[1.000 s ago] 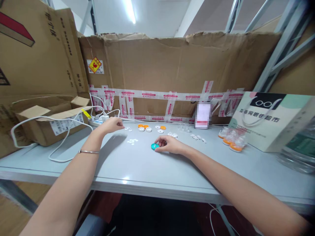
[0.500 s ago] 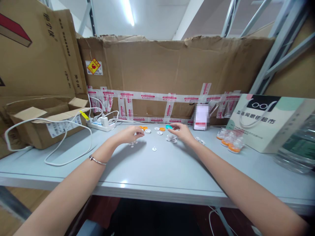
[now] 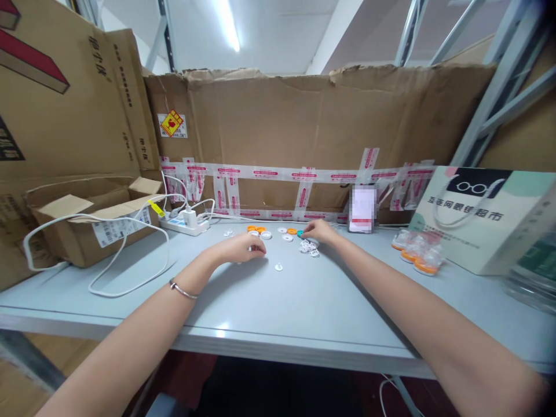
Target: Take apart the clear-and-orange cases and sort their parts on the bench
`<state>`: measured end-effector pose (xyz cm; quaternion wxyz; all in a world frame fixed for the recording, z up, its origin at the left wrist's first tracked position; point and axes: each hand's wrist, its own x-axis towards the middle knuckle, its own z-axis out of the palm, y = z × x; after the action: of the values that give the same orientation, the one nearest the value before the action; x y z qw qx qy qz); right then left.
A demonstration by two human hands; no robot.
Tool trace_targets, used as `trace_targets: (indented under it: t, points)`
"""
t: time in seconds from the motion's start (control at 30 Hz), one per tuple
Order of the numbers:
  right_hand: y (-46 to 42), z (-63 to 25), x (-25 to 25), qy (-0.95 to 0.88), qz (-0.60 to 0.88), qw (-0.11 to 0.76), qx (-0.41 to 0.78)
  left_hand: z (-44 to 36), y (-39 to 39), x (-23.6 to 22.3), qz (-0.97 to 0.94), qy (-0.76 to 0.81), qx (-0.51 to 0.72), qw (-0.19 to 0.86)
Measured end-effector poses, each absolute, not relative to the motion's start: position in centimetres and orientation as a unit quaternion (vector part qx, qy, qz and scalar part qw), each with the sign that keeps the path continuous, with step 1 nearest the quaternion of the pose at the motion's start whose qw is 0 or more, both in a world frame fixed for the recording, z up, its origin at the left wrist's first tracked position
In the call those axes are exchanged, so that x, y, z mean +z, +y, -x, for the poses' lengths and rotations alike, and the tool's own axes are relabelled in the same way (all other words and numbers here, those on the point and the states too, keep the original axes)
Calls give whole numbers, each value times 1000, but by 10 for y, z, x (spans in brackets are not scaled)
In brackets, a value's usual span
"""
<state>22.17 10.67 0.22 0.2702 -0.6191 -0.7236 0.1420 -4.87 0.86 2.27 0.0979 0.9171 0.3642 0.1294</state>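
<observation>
My left hand (image 3: 241,249) is above the table, thumb and fingers curled towards each other; whatever may lie between them is too small to make out. Just behind it are white rings (image 3: 266,235) and orange rings (image 3: 256,229). My right hand (image 3: 322,231) has its fingertips pinched at the edge of a small teal ring (image 3: 299,233), beside another orange ring (image 3: 292,231) and a white ring (image 3: 287,238). A pile of small white parts (image 3: 309,248) lies under the right hand. One white disc with a short upright stem (image 3: 278,267) stands between the hands.
Orange-based clear pieces (image 3: 419,260) sit to the right by a paper bag (image 3: 469,214) and a plastic bottle (image 3: 534,266). A phone (image 3: 362,208) leans against the back carton (image 3: 269,121). At left are a power strip (image 3: 186,225), a looping white cable (image 3: 163,255) and an opened box (image 3: 73,231).
My left hand has come slightly nearer and to the right. My right hand has brought the teal ring a little left and down, close beside the orange ring. The view has shifted slightly.
</observation>
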Motion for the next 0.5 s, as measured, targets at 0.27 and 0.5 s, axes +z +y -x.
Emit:
trace_targets:
  t: [0.27,0.5]
  points:
    - [97,-225,0,-751,590,254,155,45,7,22,-918,363,124,103]
    - [103,-225,-7,-757,571,275,159,40,5,23,-921,349,134,109]
